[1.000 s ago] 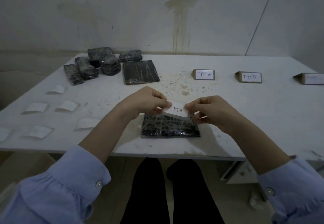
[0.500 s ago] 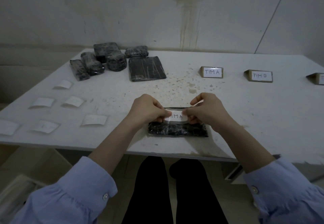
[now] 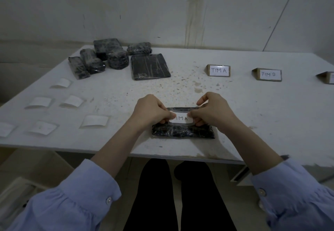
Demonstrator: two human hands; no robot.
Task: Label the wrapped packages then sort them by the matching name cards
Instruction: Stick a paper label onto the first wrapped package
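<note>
A flat black wrapped package lies near the table's front edge. On its top sits a white label reading "TIM A". My left hand pinches the label's left end and my right hand pinches its right end, both with curled fingers down against the package. Several more black wrapped packages lie in a group at the back left. Name cards stand at the right: "TIM A", "TIM B", and a third card cut off by the frame edge.
Several blank white labels lie spread over the left part of the white table. A stained wall rises right behind the table. My legs show below the front edge, and a drawer hangs open under the right side.
Both hands have brought the label down from just above the package onto its top. My fingers now press it there.
</note>
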